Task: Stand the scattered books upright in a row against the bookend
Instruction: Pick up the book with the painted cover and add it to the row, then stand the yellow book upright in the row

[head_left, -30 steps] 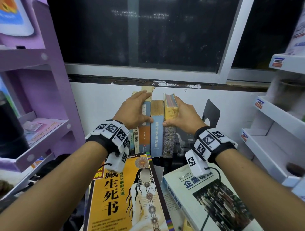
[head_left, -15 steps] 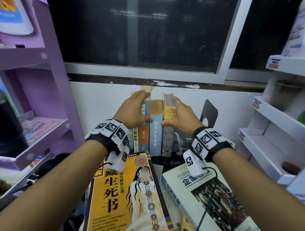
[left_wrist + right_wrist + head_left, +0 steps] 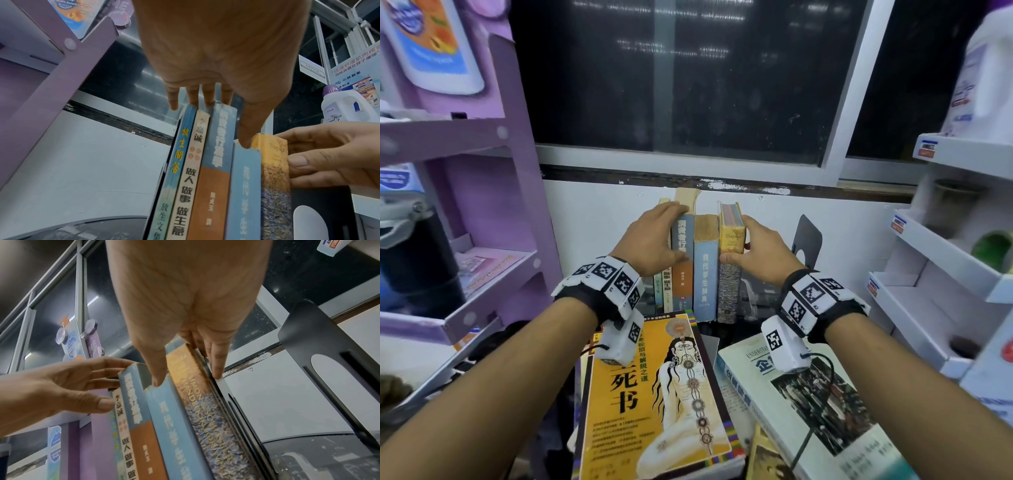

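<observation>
A row of five upright books stands at the back edge of the counter, against the white wall below the window. The left hand lies flat against the row's left end, fingers straight over the tops of the thin books, thumb on the spine of the blue-and-orange book. The right hand lies flat against the row's right end, fingers straight along the cover of the yellow-topped book, thumb on its spine. Between those two stands a light blue book. Neither hand curls round anything; both press with open palms.

The black bookend stands upright to the right of the row, with a gap between it and the yellow-topped book.

At the counter's front edge, two books lie flat: a yellow-covered book towards the left, a white-covered book towards the right. A purple shelf unit stands at the left, a white shelf unit at the right.
</observation>
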`<state>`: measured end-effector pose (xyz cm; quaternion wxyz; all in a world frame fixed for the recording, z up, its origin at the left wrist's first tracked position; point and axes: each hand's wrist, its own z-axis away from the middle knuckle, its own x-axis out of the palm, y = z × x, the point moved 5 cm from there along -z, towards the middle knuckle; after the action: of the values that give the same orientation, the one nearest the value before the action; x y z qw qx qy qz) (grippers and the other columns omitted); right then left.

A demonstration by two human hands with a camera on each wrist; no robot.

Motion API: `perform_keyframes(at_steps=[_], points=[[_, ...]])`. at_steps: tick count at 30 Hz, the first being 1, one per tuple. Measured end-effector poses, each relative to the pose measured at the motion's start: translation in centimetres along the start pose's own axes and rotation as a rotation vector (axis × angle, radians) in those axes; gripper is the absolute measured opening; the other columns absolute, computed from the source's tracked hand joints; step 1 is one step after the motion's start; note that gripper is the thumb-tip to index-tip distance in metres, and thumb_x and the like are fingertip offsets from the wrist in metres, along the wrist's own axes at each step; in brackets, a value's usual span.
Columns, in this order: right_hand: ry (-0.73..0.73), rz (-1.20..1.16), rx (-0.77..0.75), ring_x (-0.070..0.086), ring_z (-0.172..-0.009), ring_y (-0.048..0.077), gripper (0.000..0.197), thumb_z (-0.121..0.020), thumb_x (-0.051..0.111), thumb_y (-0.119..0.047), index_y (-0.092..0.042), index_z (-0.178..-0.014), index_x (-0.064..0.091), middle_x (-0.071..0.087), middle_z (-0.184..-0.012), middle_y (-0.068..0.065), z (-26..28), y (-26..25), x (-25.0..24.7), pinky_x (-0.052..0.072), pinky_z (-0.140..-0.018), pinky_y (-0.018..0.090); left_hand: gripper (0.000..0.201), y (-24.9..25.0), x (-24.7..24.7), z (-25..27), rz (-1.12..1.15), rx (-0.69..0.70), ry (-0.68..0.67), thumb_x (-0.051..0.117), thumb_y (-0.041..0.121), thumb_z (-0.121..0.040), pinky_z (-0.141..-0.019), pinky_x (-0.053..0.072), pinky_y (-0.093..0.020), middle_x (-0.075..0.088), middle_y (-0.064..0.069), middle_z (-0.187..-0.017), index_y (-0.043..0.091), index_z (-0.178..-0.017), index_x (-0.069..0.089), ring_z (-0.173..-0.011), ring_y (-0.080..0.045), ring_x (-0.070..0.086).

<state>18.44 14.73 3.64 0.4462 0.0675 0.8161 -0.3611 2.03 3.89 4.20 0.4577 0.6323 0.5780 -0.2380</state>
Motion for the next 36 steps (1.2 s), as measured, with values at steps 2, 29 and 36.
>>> perform_keyframes(at_steps=[2,29,36], points=[[-0.004,0.009,0.015,0.053,-0.091,0.012,0.059,-0.082,0.075,-0.028,-0.016,-0.132,0.046,0.063,-0.117,0.003,0.8,-0.6,-0.2,0.039,-0.079,0.021,0.086,0.1,-0.5,0.9,0.031,-0.001,0.003,0.079,0.031,-0.077,-0.116,0.028,-0.04,0.033,-0.004,-0.153,0.017,-0.147,0.032,-0.14,-0.022,0.031],[-0.598,0.138,0.259,0.06,-0.101,0.024,0.082,-0.086,0.057,-0.061,-0.006,-0.143,0.037,0.058,-0.117,0.005,8.7,-4.9,8.7,0.053,-0.081,0.032,0.059,-6.9,2.9,13.7,0.083,-0.608,-0.595,0.058,0.05,-0.09,-0.107,0.039,-0.039,0.052,-0.003,-0.14,0.021,-0.139,0.043,-0.124,-0.027,0.05],[-0.628,0.224,0.278,0.054,-0.087,0.019,0.08,-0.085,0.061,-0.057,0.0,-0.138,0.04,0.047,-0.118,0.01,8.8,-5.0,9.8,0.042,-0.064,0.025,0.049,-7.0,3.5,14.1,0.203,-0.688,-0.58,0.07,0.044,-0.083,-0.097,0.051,-0.045,0.063,-0.008,-0.123,0.015,-0.12,0.054,-0.11,-0.029,0.061]])
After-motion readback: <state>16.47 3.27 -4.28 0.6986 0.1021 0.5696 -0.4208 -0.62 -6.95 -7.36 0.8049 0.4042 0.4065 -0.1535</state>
